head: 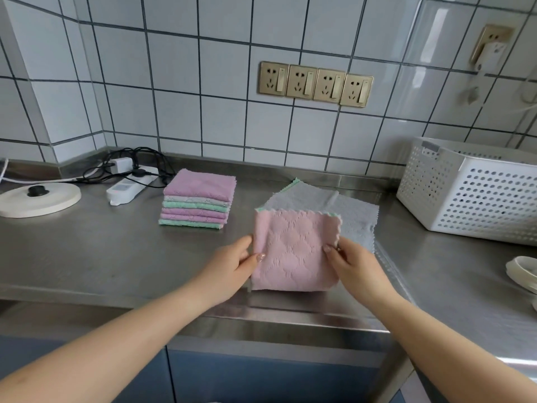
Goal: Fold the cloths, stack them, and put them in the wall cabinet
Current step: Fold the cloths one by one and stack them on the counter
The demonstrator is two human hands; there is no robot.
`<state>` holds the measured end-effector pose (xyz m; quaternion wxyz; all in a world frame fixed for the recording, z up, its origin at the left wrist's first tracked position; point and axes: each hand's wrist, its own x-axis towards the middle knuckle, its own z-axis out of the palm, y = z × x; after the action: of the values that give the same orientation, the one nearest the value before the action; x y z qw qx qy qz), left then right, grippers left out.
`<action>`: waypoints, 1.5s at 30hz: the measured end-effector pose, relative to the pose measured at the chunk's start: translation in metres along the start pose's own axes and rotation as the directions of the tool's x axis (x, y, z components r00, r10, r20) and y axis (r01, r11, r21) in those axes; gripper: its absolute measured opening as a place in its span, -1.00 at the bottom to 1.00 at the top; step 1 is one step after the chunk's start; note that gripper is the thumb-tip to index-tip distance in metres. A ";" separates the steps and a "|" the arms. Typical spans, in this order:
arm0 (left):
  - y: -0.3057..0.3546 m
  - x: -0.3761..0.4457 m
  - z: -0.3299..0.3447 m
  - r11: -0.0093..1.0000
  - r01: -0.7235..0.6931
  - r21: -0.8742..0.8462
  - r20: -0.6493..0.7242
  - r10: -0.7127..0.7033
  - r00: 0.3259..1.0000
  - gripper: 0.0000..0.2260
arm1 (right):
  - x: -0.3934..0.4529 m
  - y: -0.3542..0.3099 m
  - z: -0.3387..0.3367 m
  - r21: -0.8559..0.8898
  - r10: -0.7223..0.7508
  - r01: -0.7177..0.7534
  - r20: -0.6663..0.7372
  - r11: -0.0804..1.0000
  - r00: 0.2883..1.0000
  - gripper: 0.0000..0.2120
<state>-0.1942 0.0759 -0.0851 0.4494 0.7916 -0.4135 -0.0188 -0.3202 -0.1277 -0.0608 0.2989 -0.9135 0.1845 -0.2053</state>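
A folded pink cloth [293,251] is held up over the steel counter [87,251] near its front edge. My left hand [232,269] pinches its left edge, thumb on top. My right hand [353,264] pinches its right edge. Behind it a grey cloth [345,210] lies flat and unfolded, with a green edge showing at its far corner. A stack of several folded pink, green and white cloths [199,200] stands to the left, near the wall. The wall cabinet is out of view.
A white perforated basket [465,193] stands at the back right. A white power strip [130,186] with black cables and a round white kettle base [37,199] lie at the back left. White dishes [523,274] sit at the right edge.
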 end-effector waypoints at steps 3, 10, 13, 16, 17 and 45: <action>0.006 0.011 0.006 0.987 0.114 -0.117 0.046 -0.109 0.993 -0.40 | 0.021 0.000 0.004 -0.074 0.155 -0.147 0.118 0.986 0.981 -0.75; 0.002 0.026 0.013 0.973 0.226 -0.040 0.109 -0.220 0.969 -0.58 | 0.017 0.005 0.013 -0.002 0.176 -0.177 0.157 0.984 0.972 -0.50; 0.002 0.030 0.015 0.978 0.205 0.035 0.153 -0.208 0.966 -0.47 | 0.009 0.011 0.013 -0.087 0.080 -0.066 0.167 0.994 0.983 -0.70; 0.004 0.036 0.020 0.971 0.183 0.154 0.158 -0.207 0.965 -0.46 | 0.012 0.016 0.015 -0.086 0.073 -0.061 0.143 0.994 0.987 -0.75; 0.005 0.037 0.021 0.965 0.184 0.189 0.156 -0.214 0.964 -0.46 | 0.014 0.016 0.015 -0.095 0.084 -0.071 0.139 0.993 0.987 -0.75; -0.008 0.058 0.047 0.773 0.130 0.622 0.197 -0.315 0.928 -0.44 | 0.040 0.005 0.057 -0.497 0.126 0.043 0.302 0.867 0.945 -0.48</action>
<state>-0.1695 0.0059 -0.0989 0.1054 0.9246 -0.3616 -0.0568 -0.2599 -0.1225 -0.0955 0.0845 -0.9763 0.1990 0.0086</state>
